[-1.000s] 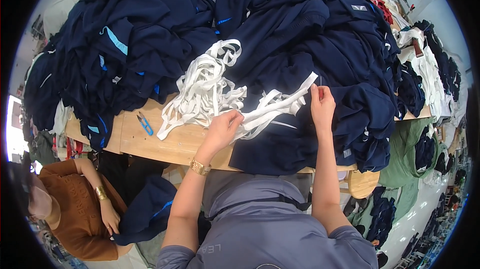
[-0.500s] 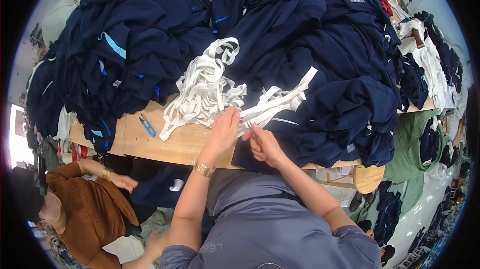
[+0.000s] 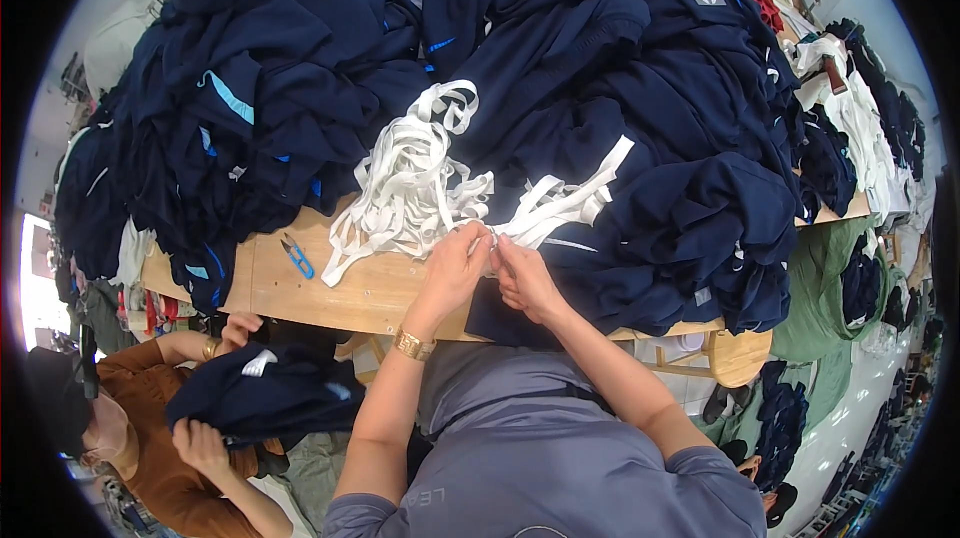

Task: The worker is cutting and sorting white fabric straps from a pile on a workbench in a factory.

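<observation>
In front of me, my left hand [image 3: 457, 263] and my right hand [image 3: 525, 280] almost meet at the fingertips, both closed in a pinch. Between them they grip the gathered end of some white fabric tape. From my fingers a bunch of white tape strips [image 3: 570, 202] fans out to the far right over navy cloth. Just beyond my left hand lies a loose, tangled heap of the same white tape [image 3: 400, 178]. Whether anything small is tucked inside my right palm is hidden by the curled fingers.
Large piles of navy garments [image 3: 280, 68] cover most of the wooden table [image 3: 330, 303]. Blue thread snips [image 3: 298, 256] lie near its front edge. To my left, a person in a brown top [image 3: 150, 458] handles a navy garment [image 3: 270, 398]. A wooden stool [image 3: 738, 356] stands at right.
My hands have come together, left hand turning from flat to a pinch on the tape. The person at left has lifted a navy garment into view.
</observation>
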Demonstrator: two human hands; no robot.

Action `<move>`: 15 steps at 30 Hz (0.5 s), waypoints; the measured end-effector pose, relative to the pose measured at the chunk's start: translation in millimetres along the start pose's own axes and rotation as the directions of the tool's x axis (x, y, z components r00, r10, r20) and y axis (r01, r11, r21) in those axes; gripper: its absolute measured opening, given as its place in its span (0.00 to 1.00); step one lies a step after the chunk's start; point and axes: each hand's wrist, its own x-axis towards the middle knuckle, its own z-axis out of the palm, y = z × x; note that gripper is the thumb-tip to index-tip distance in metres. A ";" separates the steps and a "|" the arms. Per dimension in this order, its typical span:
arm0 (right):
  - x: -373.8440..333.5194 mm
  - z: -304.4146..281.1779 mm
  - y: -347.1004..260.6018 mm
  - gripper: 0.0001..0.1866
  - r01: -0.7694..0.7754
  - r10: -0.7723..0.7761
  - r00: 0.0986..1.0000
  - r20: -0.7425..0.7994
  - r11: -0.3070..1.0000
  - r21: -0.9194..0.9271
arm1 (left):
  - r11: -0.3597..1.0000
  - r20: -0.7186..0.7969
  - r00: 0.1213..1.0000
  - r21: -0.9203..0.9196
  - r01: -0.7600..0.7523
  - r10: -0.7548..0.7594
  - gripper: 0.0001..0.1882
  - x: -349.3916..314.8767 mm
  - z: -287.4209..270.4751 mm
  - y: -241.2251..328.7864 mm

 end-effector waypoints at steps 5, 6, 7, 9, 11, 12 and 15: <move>-1.2 1.0 0.6 0.22 0.024 -0.025 0.998 -0.052 0.999 -0.021 | 0.997 -0.007 0.999 -0.072 0.035 -0.035 0.10 0.6 3.5 -1.4; -1.4 -1.1 0.0 0.22 0.004 -0.004 1.000 -0.015 1.000 0.027 | 0.997 0.002 0.999 -0.075 0.038 -0.038 0.10 0.6 3.3 -1.7; -2.0 -2.7 -0.4 0.22 -0.018 0.016 1.000 0.023 0.997 0.074 | 0.996 0.011 0.999 -0.077 0.040 -0.040 0.10 0.3 3.3 -1.9; -2.8 -2.8 -3.8 0.22 -0.013 0.012 1.000 0.014 0.999 0.038 | 0.997 0.020 0.999 -0.076 0.029 -0.027 0.10 0.6 2.5 -2.5; -3.3 -3.5 -4.9 0.22 -0.008 0.008 1.000 0.005 1.000 0.002 | 0.997 0.029 0.999 -0.074 0.017 -0.015 0.10 1.7 1.1 -2.3; -3.5 -4.1 -4.6 0.22 -0.004 0.004 1.000 -0.007 1.000 -0.025 | 0.997 0.050 0.998 -0.077 0.029 -0.025 0.10 2.4 -0.4 -0.8; -3.7 -5.3 -3.7 0.22 -0.006 0.005 1.000 -0.012 1.000 -0.028 | 0.994 0.078 0.996 -0.094 0.046 -0.039 0.10 3.6 -2.4 2.7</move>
